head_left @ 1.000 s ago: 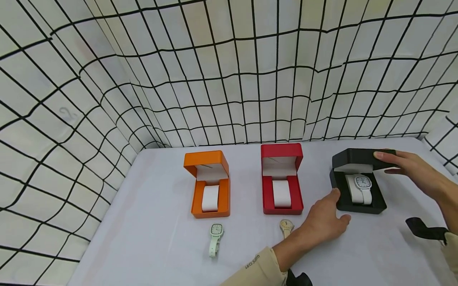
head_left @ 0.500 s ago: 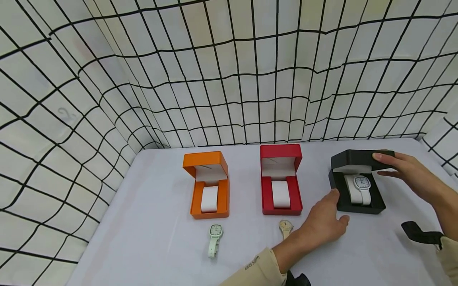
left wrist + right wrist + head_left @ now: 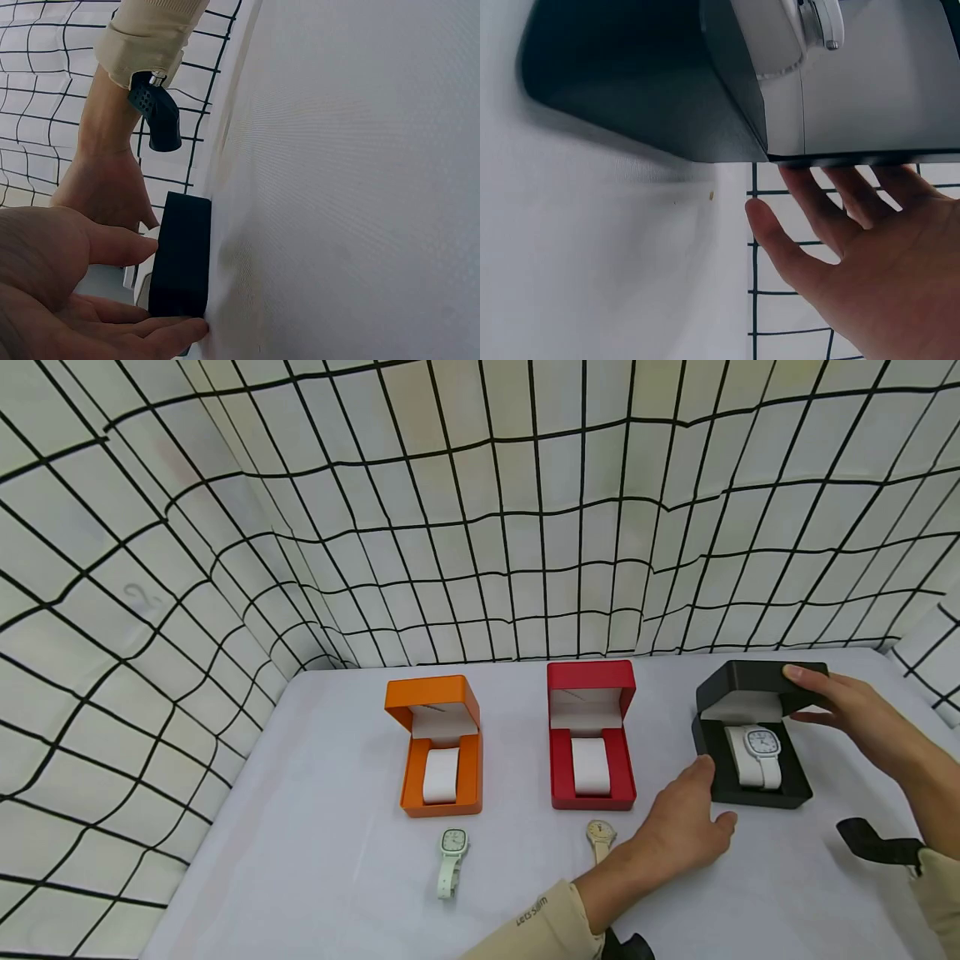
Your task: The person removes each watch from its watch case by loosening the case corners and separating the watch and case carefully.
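At the right stands a black watch box [image 3: 798, 777] with its hinged lid [image 3: 738, 681] raised. Inside, a white watch [image 3: 763, 752] is wrapped round a white cushion. My right hand [image 3: 862, 722] grips the lid's right end, thumb on the front edge; in the right wrist view its fingers [image 3: 817, 202] reach behind the lid, tips hidden. My left hand [image 3: 678, 818] steadies the box's left side with fairly straight fingers [image 3: 161, 334], its thumb near the front. Beneath the left forearm lies a cream watch [image 3: 600, 832], its strap partly hidden.
To the left stand a red watch box [image 3: 558, 768] and an orange watch box [image 3: 468, 777], lids up, each holding a bare white cushion. A pale green watch [image 3: 453, 852] lies before the orange one. Black netting [image 3: 480, 518] lines white walls behind the white-covered table [image 3: 315, 827].
The black box's lid has tilted up slightly, showing more of its pale lining, with my right hand rising along with it. My left hand has stayed by the box.
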A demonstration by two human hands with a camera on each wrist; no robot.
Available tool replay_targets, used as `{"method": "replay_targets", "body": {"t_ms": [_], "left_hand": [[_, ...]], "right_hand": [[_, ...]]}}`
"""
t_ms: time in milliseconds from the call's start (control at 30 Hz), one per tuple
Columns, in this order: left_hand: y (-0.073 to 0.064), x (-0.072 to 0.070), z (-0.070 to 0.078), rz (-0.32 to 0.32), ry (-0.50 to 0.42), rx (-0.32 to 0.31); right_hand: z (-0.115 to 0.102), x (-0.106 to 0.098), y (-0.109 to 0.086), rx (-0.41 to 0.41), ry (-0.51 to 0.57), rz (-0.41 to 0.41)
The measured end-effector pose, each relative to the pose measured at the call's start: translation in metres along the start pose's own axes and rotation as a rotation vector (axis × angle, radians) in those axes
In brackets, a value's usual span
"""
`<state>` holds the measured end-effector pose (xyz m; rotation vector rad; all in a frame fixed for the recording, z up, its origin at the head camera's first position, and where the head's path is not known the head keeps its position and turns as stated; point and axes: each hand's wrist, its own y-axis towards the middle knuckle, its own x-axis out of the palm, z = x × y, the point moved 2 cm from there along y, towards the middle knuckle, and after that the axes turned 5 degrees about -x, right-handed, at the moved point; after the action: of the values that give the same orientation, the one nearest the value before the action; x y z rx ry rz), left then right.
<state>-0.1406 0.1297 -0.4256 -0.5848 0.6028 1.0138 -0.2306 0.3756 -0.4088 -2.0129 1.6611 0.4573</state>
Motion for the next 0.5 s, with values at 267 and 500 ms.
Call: {"method": "replay_targets", "body": {"t_ms": [267, 500], "left_hand": [[0.0003, 0.0005, -0.0006, 0.008, -0.032, -0.01], [0.0017, -0.0036, -0.0016, 0.021, -0.031, 0.017]], "right_hand": [[-0.0018, 0.0053, 0.0009, -0.011, 0.021, 0.047], [0.0017, 0.0063, -0.002, -0.035, 0.035, 0.094]]}}
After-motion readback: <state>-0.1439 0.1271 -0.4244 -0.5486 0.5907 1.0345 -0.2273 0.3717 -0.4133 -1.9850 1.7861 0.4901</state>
